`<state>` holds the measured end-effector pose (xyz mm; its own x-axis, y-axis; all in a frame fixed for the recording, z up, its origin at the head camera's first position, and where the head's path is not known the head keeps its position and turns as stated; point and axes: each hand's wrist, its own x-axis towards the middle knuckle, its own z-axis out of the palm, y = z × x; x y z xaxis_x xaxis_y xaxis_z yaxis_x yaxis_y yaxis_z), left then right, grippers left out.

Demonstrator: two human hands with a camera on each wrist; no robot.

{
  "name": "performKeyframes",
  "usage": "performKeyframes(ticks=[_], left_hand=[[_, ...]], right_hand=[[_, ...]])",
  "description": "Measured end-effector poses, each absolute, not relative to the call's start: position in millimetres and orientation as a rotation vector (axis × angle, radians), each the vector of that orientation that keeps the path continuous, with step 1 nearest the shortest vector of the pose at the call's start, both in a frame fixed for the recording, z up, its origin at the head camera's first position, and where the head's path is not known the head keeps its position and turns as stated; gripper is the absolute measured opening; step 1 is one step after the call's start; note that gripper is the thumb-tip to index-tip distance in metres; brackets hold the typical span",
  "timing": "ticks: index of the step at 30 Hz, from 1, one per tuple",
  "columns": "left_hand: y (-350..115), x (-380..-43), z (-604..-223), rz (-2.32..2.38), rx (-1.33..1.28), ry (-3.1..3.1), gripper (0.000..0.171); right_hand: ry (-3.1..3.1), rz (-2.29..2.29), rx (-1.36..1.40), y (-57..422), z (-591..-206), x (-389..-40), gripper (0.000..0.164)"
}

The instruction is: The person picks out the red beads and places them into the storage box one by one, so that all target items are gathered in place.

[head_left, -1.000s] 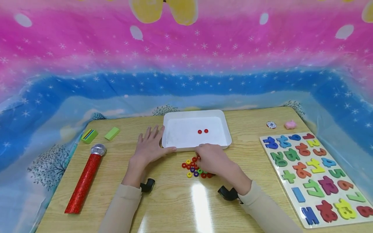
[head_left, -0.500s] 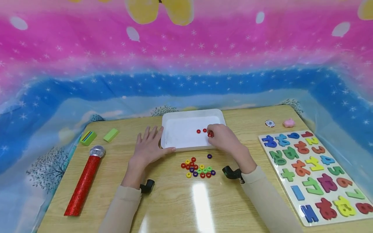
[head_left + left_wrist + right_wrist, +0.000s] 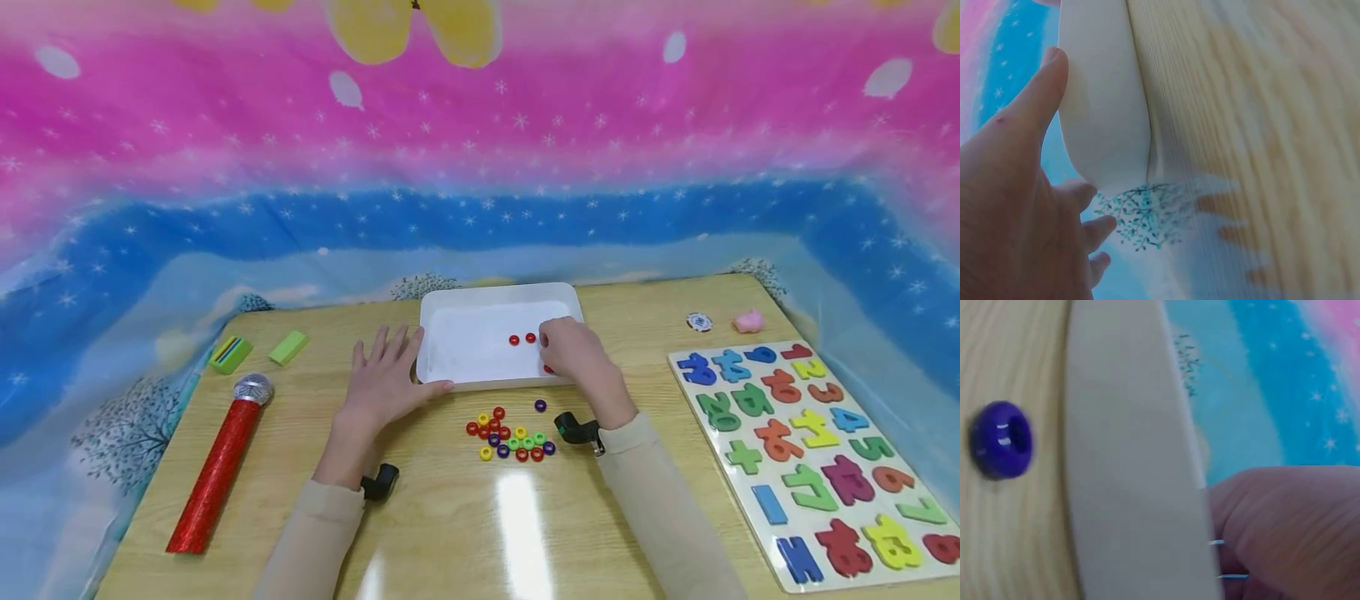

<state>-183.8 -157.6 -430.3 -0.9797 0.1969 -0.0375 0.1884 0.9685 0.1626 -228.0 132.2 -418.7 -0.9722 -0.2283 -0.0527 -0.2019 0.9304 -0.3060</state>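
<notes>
Spread around the front left corner of the white tray (image 3: 465, 385), my left hand (image 3: 378, 387) touches its side with straight fingers, the thumb along the front wall. My right hand (image 3: 577, 350) reaches over the front right wall, fingers bent down inside the tray. Its fingertips are hidden in the head view and behind the wall in the right wrist view, so I cannot see whether they pinch anything. Two red beads (image 3: 513, 340) lie side by side left of those fingers. Another red bead (image 3: 548, 368) shows just below the hand, by the front wall.
In front of the tray lie several mixed ring beads (image 3: 504, 432), with a purple bead (image 3: 540, 406) slightly apart. A red microphone (image 3: 220, 475) and green blocks (image 3: 288, 347) are at left. A number puzzle board (image 3: 757, 508), poker chip (image 3: 699, 322) and pink pig (image 3: 748, 321) are at right.
My right hand has gone from the bead pile into the tray, carrying red at its fingertips half a second ago. A red bead now shows by the front wall. The left hand stays put.
</notes>
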Motion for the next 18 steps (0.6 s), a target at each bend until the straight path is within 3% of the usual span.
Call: performKeyframes(ticks=[6, 10, 18], left_hand=[[-157.1, -186.3, -430.0, 0.281, 0.281, 3.047, 0.106], [-157.1, -185.5, -427.9, 0.301, 0.271, 3.027, 0.106], [-156.5, -184.8, -428.9, 0.316, 0.261, 3.011, 0.106]], right_hand=[[2.884, -0.573, -0.364, 136.1, -413.9, -227.2, 0.016], [2.742, -0.657, -0.465, 135.6, -408.5, -223.5, 0.006], [2.643, -0.716, -0.525, 133.6, -413.4, -223.2, 0.011]])
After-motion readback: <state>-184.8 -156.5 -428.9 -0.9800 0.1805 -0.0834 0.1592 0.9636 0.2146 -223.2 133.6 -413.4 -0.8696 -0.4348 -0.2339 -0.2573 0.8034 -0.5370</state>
